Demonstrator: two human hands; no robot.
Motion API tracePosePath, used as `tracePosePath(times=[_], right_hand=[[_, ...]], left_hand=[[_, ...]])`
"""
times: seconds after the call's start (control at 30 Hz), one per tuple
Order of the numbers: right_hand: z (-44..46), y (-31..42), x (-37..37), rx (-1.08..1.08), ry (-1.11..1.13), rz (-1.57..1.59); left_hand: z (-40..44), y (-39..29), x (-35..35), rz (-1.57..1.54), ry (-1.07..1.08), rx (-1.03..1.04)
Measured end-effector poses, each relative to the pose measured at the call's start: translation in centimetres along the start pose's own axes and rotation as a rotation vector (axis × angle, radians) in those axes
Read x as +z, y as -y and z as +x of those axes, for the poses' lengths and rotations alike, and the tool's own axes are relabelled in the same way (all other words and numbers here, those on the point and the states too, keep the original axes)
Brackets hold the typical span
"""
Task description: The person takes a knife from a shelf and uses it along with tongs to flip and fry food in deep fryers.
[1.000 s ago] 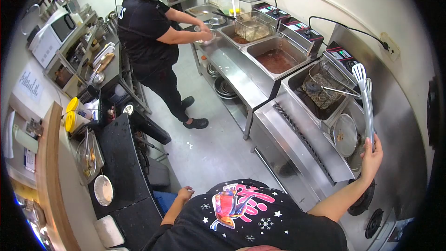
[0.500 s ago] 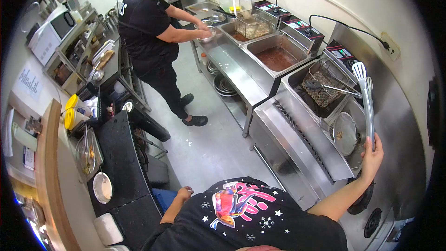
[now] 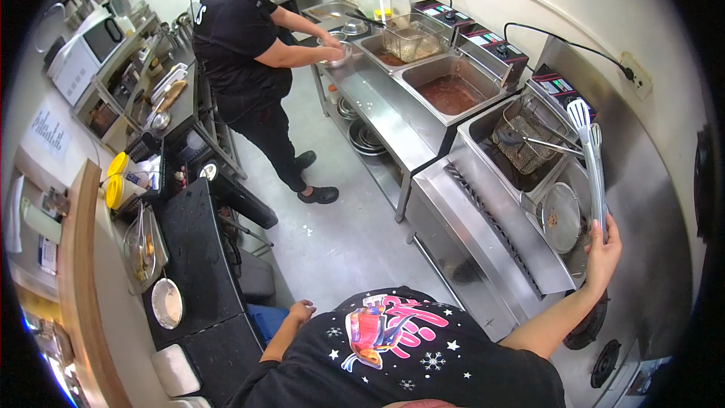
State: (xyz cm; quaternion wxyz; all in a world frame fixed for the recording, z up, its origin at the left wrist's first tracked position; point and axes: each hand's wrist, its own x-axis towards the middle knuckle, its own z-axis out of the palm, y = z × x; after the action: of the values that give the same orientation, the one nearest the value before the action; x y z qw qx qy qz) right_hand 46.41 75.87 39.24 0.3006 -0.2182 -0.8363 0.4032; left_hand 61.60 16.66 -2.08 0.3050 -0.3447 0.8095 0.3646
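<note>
Metal tongs (image 3: 593,162) stand upright in my right hand (image 3: 603,251), whose fingers wrap round their lower end. Just left of that hand, a round strainer (image 3: 561,215) rests in a steel tray. Beyond it a wire basket (image 3: 521,143), with a long-handled utensil lying across it, sits in the nearest fryer (image 3: 483,127). My left hand (image 3: 303,311) hangs low by my side, near the black counter (image 3: 214,287). Its fingers look curled, and anything in them is too small to make out.
A co-worker (image 3: 245,60) in black stands at the steel table (image 3: 385,117), hands at a small bowl. Two fryer vats (image 3: 451,94) with brownish oil are beyond. On the left are a bowl (image 3: 167,304), a glass dish (image 3: 145,249) and a microwave (image 3: 89,57).
The tongs have tilted slightly to the left at their top. My left hand has shifted very little. The co-worker's hands have moved slightly at the bowl.
</note>
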Motion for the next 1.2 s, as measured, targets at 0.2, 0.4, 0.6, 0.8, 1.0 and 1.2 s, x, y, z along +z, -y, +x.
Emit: tracePosePath(times=[0.2, 0.4, 0.6, 0.8, 1.0, 1.2], right_hand=[[-0.2, 0.1, 0.0, 0.021, -0.008, 0.025], [-0.5, 0.7, -0.1, 0.035, -0.025, -0.001], [-0.4, 0.5, -0.1, 0.034, -0.025, 0.003], [-0.3, 0.2, -0.1, 0.024, -0.022, 0.014], [-0.3, 0.5, -0.2, 0.027, -0.013, 0.019], [-0.2, 0.4, -0.1, 0.011, -0.021, 0.025]], left_hand=[[-0.6, -0.4, -0.2, -0.005, -0.001, -0.008], [0.8, 0.1, 0.3, -0.026, 0.027, -0.005], [1.8, 0.3, 0.5, 0.014, 0.022, -0.004], [1.9, 0.6, 0.6, -0.013, 0.057, -0.023], [0.4, -0.6, -0.3, 0.006, 0.043, 0.007], [-0.2, -1.9, -0.8, 0.027, 0.03, -0.013]])
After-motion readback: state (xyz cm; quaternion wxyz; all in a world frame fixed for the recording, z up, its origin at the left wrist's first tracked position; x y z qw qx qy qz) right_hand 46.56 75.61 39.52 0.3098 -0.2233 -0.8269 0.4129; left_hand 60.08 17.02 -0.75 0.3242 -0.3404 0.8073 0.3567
